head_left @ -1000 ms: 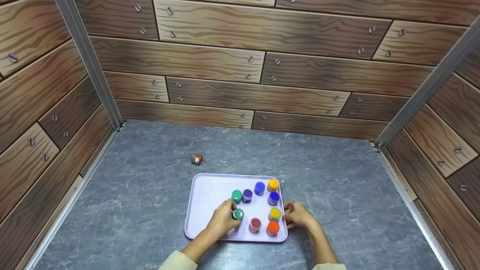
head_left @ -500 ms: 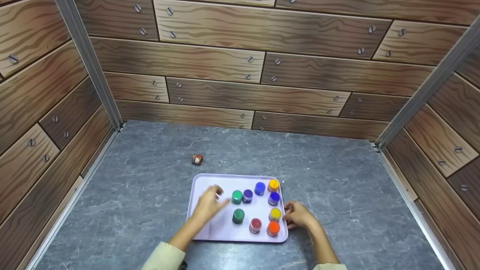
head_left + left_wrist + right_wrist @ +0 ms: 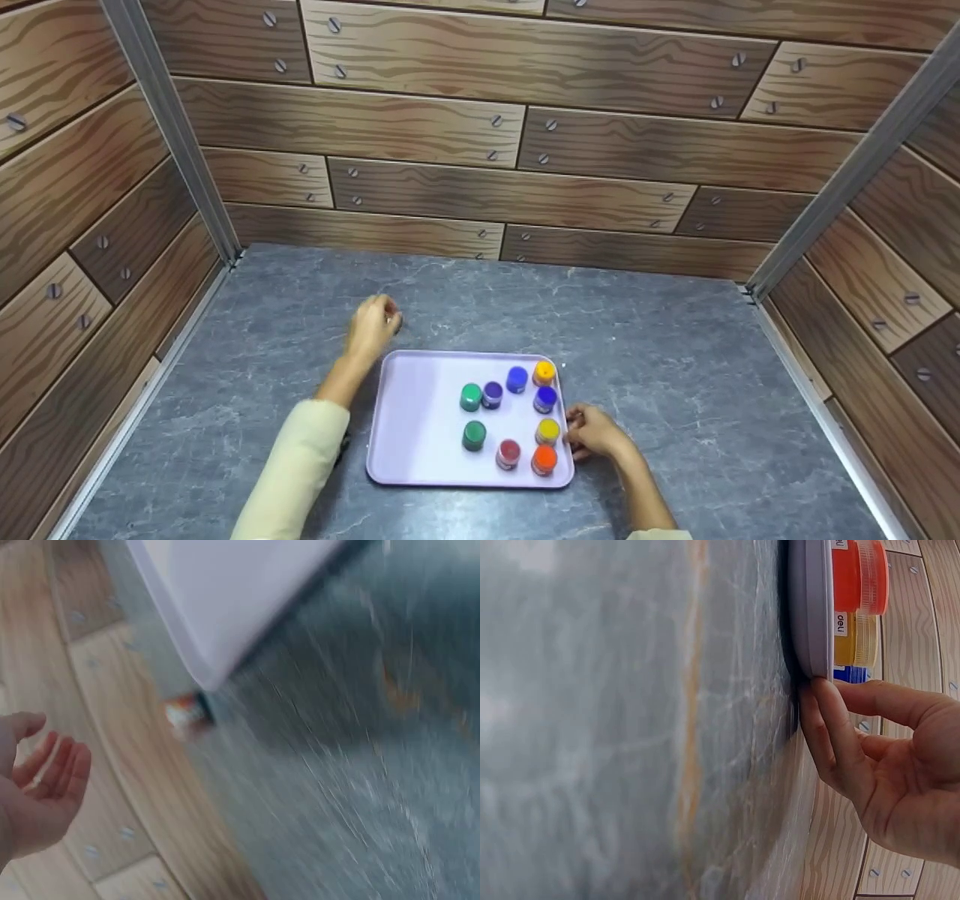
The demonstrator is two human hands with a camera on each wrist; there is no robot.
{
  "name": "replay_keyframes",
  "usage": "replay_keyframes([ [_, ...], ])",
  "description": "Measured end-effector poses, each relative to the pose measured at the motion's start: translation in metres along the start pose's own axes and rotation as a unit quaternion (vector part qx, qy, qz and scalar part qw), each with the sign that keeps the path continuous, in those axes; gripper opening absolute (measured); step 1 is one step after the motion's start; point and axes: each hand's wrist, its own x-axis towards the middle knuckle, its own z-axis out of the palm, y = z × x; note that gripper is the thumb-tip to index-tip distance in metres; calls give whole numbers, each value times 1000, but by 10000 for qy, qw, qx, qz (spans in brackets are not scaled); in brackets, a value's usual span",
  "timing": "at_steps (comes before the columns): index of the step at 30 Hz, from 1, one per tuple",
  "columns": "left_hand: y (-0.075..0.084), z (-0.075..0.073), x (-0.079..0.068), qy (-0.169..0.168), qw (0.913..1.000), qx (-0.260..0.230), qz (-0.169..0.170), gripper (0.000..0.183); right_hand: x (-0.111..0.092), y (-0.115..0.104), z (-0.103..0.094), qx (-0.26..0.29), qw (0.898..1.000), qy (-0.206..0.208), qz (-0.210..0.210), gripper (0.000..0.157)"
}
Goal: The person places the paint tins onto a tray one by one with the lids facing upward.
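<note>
My left hand (image 3: 373, 328) reaches past the far left corner of the lilac tray (image 3: 420, 427), its fingers loosely bent. In the left wrist view a small paint jar (image 3: 187, 712) lies on the tabletop, apart from that hand; in the head view the hand hides it. My right hand (image 3: 594, 431) holds the tray's right rim, thumb over the edge and fingers against the outside in the right wrist view. Several paint jars stand on the tray, among them a dark green jar (image 3: 474, 436), a red jar (image 3: 508, 454), an orange jar (image 3: 544, 460) and a yellow jar (image 3: 547, 430).
Toward the tray's far side stand a lighter green jar (image 3: 471, 397), a purple jar (image 3: 492, 394), blue jars and a yellow-orange jar (image 3: 544, 373). Wood-patterned walls (image 3: 420, 187) enclose the grey marbled tabletop (image 3: 660, 345) at the back and sides.
My left hand let go of the dark green jar on the tray, then moved left and away over the far rim to the loose brown jar. My right hand stays at the rim.
</note>
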Motion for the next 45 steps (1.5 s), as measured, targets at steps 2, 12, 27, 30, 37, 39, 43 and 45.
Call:
replay_keyframes([
  [2, -11, 4, 8, -147, 9997, 157, -86, 12, -1, -1, 0, -12, 10000, -10, -25, 30],
  [12, -56, 25, 13, -747, 9904, 1131, -270, 28, 0, -4, 5, -45, 10000, -2, 50, 32],
  [27, -53, 36, 13, -1107, 9680, 2155, 650, 23, 0, -7, 5, -78, 10000, 2, 46, 30],
  [30, -51, 37, 14, -1235, 9640, 2303, 497, 21, 0, -7, 5, -52, 10000, -8, 25, 31],
  [37, -52, 40, 13, -1117, 9722, 2026, 356, 12, 0, -6, 4, -31, 10000, 11, 40, 30],
  [39, -52, 41, 12, -990, 9790, 1766, 254, 12, 0, -4, 3, -49, 10000, 29, 60, 30],
  [43, -52, 44, 10, -658, 9906, 1186, -184, 13, -1, -3, 1, -111, 9999, 40, 73, 31],
  [45, -51, 45, 10, -447, 9943, 856, -454, 12, -2, -2, 1, -132, 9999, 60, 86, 31],
])
